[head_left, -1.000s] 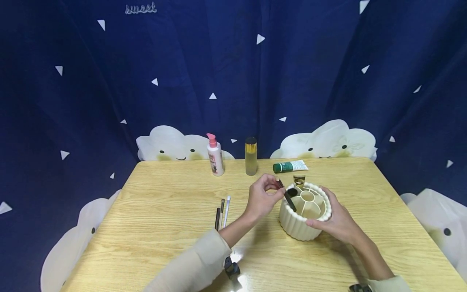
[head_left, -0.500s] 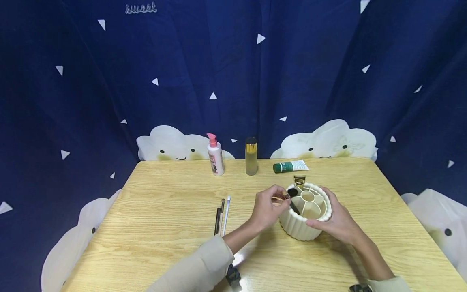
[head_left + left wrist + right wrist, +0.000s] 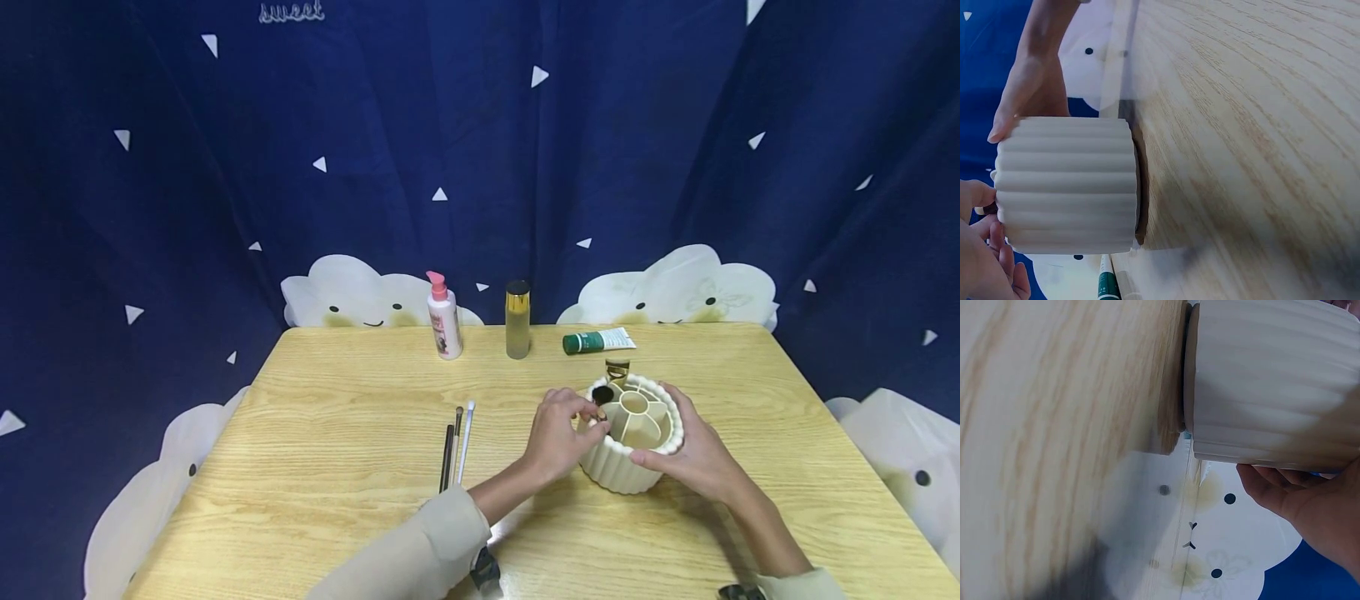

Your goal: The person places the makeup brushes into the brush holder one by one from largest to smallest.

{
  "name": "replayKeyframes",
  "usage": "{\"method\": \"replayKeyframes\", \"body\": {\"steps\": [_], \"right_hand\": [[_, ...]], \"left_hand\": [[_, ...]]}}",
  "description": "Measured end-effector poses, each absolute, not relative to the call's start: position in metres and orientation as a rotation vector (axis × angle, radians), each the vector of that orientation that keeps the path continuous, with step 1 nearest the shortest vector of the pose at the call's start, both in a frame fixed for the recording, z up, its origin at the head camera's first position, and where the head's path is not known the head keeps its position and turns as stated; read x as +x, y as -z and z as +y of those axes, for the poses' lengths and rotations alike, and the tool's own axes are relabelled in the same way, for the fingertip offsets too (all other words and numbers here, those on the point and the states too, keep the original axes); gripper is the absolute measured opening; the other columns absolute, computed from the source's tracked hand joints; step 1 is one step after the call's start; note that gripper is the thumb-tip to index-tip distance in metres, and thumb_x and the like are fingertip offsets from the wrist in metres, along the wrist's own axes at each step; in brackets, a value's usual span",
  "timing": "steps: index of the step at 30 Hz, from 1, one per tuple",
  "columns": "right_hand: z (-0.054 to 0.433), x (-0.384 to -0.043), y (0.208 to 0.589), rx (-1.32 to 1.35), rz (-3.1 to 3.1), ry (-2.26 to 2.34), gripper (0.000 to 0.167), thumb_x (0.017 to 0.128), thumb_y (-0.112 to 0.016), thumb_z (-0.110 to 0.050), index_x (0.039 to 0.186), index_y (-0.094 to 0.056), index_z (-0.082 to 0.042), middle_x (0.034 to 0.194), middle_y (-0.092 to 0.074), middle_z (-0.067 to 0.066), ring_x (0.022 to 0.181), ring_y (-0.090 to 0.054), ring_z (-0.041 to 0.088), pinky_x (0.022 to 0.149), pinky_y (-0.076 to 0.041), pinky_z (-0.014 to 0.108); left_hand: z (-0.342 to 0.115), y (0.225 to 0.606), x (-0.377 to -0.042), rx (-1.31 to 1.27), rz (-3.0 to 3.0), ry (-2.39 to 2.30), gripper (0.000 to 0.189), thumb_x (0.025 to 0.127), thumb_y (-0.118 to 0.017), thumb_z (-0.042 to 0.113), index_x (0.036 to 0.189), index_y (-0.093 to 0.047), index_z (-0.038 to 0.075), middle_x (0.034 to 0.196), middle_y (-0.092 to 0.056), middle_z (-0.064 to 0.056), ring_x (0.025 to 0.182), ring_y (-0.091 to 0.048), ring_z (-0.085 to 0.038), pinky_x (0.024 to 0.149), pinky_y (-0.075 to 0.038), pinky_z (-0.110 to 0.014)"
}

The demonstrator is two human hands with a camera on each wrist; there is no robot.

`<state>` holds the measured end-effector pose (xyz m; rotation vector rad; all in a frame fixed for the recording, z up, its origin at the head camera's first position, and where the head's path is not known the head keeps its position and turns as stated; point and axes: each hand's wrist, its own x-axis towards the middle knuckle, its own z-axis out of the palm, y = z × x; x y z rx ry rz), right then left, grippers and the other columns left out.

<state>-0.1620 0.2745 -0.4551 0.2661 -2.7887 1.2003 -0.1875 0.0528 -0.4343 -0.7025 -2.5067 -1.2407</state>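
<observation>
A cream ribbed makeup organizer (image 3: 621, 468) with a beaded rim and several compartments stands upright on the table. My right hand (image 3: 693, 454) grips its right side, thumb at the near rim; in the right wrist view, fingers lie against the ribbed wall. At the left rim my left hand (image 3: 561, 433) pinches a slim dark makeup brush (image 3: 602, 414) by its tan-tipped upper end; its lower part is hidden inside the organizer. A brush with a round black head (image 3: 602, 394) stands in the compartment behind it. A gold-and-dark item (image 3: 617, 372) sticks up at the back.
Several slim brushes (image 3: 454, 446) lie left of my left forearm, their lower ends hidden by the sleeve. Along the back stand a pink-pump bottle (image 3: 445, 325) and a gold-collared bottle (image 3: 517, 321). A green-and-white tube (image 3: 598, 341) lies behind the organizer.
My left hand has moved right and slightly down, lowering the dark brush from a slant over the rim into the organizer. My right hand stays on the organizer.
</observation>
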Motion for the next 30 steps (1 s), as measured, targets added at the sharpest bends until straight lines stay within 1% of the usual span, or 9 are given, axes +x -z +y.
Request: {"method": "replayKeyframes", "body": {"steps": [4, 11, 14, 16, 20, 24, 27, 30], "right_hand": [[0.275, -0.162, 0.455, 0.267, -2.787, -1.205, 0.111, 0.069, -0.083, -0.034, 0.151, -0.013, -0.009, 0.134, -0.048, 0.027, 0.114, -0.053, 0.043, 0.089, -0.044, 0.062], [0.275, -0.161, 0.455, 0.276, -2.778, -1.229, 0.111, 0.069, -0.083, -0.033, 0.151, -0.011, -0.008, 0.136, -0.046, 0.027, 0.116, -0.052, 0.044, 0.09, -0.043, 0.064], [0.276, -0.162, 0.456, 0.278, -2.77, -1.235, 0.111, 0.069, -0.083, -0.032, 0.15, -0.012, -0.007, 0.136, -0.045, 0.027, 0.117, -0.051, 0.044, 0.091, -0.042, 0.065], [0.276, -0.163, 0.458, 0.277, -2.765, -1.237, 0.111, 0.069, -0.083, -0.032, 0.15, -0.013, -0.007, 0.137, -0.045, 0.027, 0.117, -0.051, 0.044, 0.091, -0.041, 0.066], [0.277, -0.164, 0.461, 0.269, -2.765, -1.226, 0.11, 0.068, -0.083, -0.034, 0.15, -0.014, -0.007, 0.138, -0.044, 0.027, 0.118, -0.049, 0.045, 0.091, -0.04, 0.067], [0.277, -0.164, 0.459, 0.259, -2.779, -1.201, 0.11, 0.068, -0.083, -0.036, 0.15, -0.014, -0.008, 0.139, -0.043, 0.028, 0.118, -0.049, 0.047, 0.091, -0.039, 0.068], [0.276, -0.163, 0.458, 0.26, -2.782, -1.198, 0.111, 0.068, -0.083, -0.036, 0.15, -0.013, -0.009, 0.139, -0.043, 0.028, 0.118, -0.049, 0.047, 0.091, -0.039, 0.068], [0.276, -0.162, 0.457, 0.265, -2.781, -1.202, 0.11, 0.068, -0.083, -0.035, 0.15, -0.014, -0.009, 0.138, -0.044, 0.027, 0.118, -0.049, 0.047, 0.09, -0.04, 0.068]], "left_hand": [[0.052, 0.435, -0.187, -0.71, -2.522, 1.224, 0.013, 0.079, -0.074, 0.024, 0.086, -0.075, 0.013, 0.077, -0.062, 0.005, 0.08, -0.053, -0.01, 0.069, -0.036, -0.01], [0.045, 0.432, -0.188, -0.803, -2.589, 1.248, 0.02, 0.082, -0.07, 0.025, 0.096, -0.075, 0.013, 0.088, -0.064, 0.004, 0.087, -0.05, -0.006, 0.077, -0.038, -0.012], [0.037, 0.432, -0.19, -0.861, -2.598, 1.278, 0.018, 0.083, -0.069, 0.024, 0.098, -0.074, 0.014, 0.089, -0.064, 0.005, 0.088, -0.054, -0.009, 0.078, -0.039, -0.013], [0.031, 0.432, -0.192, -0.898, -2.593, 1.294, 0.017, 0.084, -0.068, 0.023, 0.097, -0.074, 0.014, 0.089, -0.065, 0.004, 0.088, -0.057, -0.012, 0.078, -0.043, -0.016], [0.016, 0.432, -0.193, -0.969, -2.583, 1.324, 0.018, 0.084, -0.069, 0.023, 0.097, -0.072, 0.011, 0.088, -0.067, 0.001, 0.086, -0.059, -0.016, 0.075, -0.048, -0.021], [-0.003, 0.437, -0.195, -0.953, -2.623, 1.365, 0.023, 0.082, -0.072, 0.026, 0.098, -0.072, 0.01, 0.09, -0.068, -0.003, 0.087, -0.06, -0.019, 0.076, -0.049, -0.024], [-0.019, 0.444, -0.198, -0.884, -2.669, 1.404, 0.024, 0.082, -0.072, 0.03, 0.099, -0.072, 0.012, 0.094, -0.069, -0.004, 0.089, -0.061, -0.018, 0.073, -0.049, -0.022], [-0.036, 0.449, -0.201, -0.816, -2.705, 1.444, 0.026, 0.083, -0.071, 0.03, 0.101, -0.071, 0.012, 0.099, -0.069, -0.007, 0.091, -0.062, -0.019, 0.07, -0.049, -0.02]]}}
